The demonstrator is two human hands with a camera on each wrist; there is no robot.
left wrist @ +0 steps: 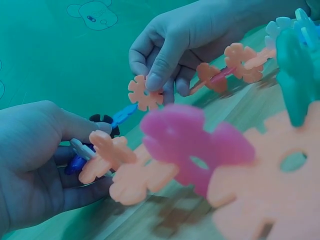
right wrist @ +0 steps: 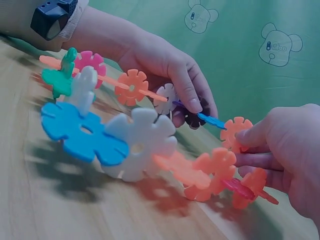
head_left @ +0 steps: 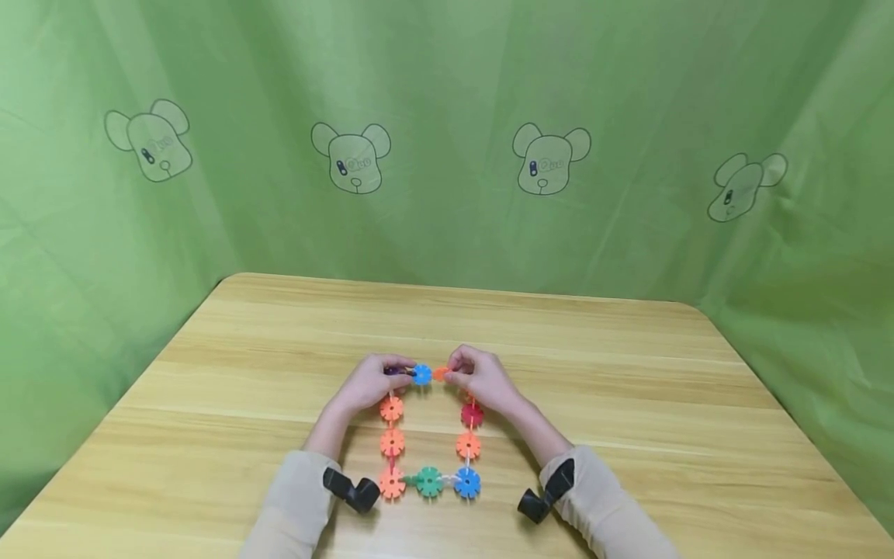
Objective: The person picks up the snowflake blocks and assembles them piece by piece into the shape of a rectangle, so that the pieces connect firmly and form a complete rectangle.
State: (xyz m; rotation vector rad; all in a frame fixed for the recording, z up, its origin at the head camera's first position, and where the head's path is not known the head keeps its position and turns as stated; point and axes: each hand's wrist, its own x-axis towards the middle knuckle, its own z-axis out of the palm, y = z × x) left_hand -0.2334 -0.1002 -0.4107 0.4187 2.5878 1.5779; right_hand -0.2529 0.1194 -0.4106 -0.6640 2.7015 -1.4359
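Note:
A chain of slotted plastic snowflake discs forms a rough rectangle on the table. At its far left corner, my left hand (head_left: 368,382) pinches a black disc (right wrist: 194,118) between thumb and fingers. A blue disc (head_left: 422,375) extends from the black one towards the right. Opposite, my right hand (head_left: 486,382) pinches an orange disc (right wrist: 234,131); its edge meets the blue disc, though whether their slots interlock I cannot tell. Orange discs (head_left: 392,443) run down the left side. A red disc (head_left: 472,415) stands in the right side, below the right hand.
Along the near side, a green disc (head_left: 429,482) sits between an orange corner disc (head_left: 393,483) and a blue corner disc (head_left: 467,483). The wooden table (head_left: 594,357) reaches a green curtain (head_left: 447,241) printed with bear heads. Both sleeves carry black wrist cameras (head_left: 535,505).

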